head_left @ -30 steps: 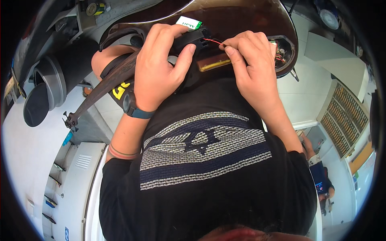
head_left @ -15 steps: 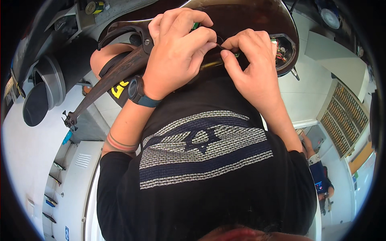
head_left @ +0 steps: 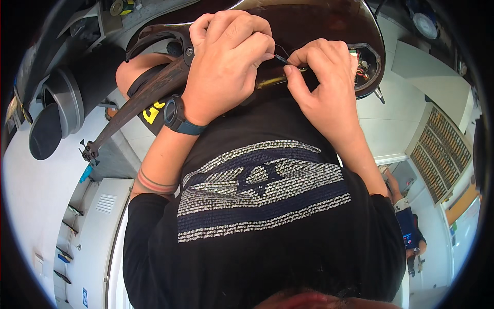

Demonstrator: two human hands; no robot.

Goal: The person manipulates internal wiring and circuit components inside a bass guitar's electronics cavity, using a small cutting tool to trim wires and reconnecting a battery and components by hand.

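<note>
An electric guitar with a glossy dark brown body (head_left: 324, 20) lies across my lap, its neck (head_left: 146, 98) running down to the left. Above the body, my left hand (head_left: 226, 62) is closed, its thumb and fingertips pinching one end of a thin black wire (head_left: 280, 58). My right hand (head_left: 327, 77) pinches the same wire between thumb and index finger, a short way to the right. Beside the right hand is an octagonal cavity (head_left: 380, 64) in the body, with red and other coloured wires (head_left: 363, 68) inside. My fingers partly hide the wire ends.
The guitar's headstock (head_left: 88, 150) reaches out at the left, near a grey and black cylindrical object (head_left: 64, 103). A rack of small drawers or slots (head_left: 440, 152) stands at the right. Another person (head_left: 411, 232) sits farther off at the lower right. A tin (head_left: 121, 7) stands at the top left.
My left fingers have curled in and drawn slightly left, showing more of the black wire between the hands. A green piece seen under the left hand is now hidden. My right hand barely shifts.
</note>
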